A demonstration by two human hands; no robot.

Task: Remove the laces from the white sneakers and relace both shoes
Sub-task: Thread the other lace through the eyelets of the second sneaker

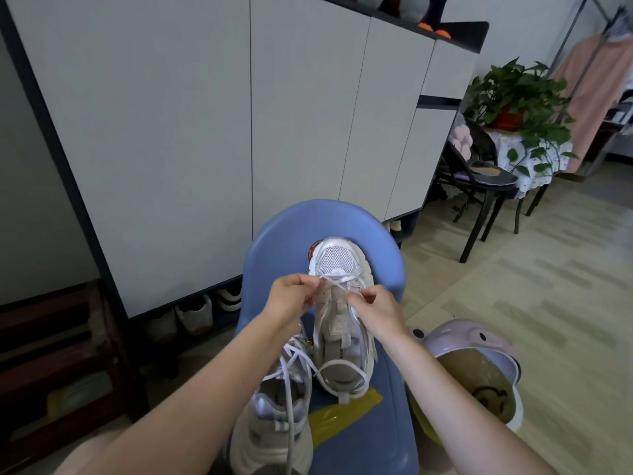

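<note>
The chair (274, 241) is blue, with a yellow strip (342, 416) near its front edge. Both sneakers (339, 323) are white with grey mesh and white laces (339, 280). The bin (472, 344) is pale lilac with black dots. Cabinet doors (171, 132) are off-white, framed black; the floor (548, 286) is beige, streaked grey.

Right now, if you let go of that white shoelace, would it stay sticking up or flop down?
Probably flop. The shoelace bends in soft curves where the left hand and right hand pinch it, and its loose length droops in loops across both sneakers. It looks thin and light, so it would likely slide off the sneaker with a gentle tug.
</note>
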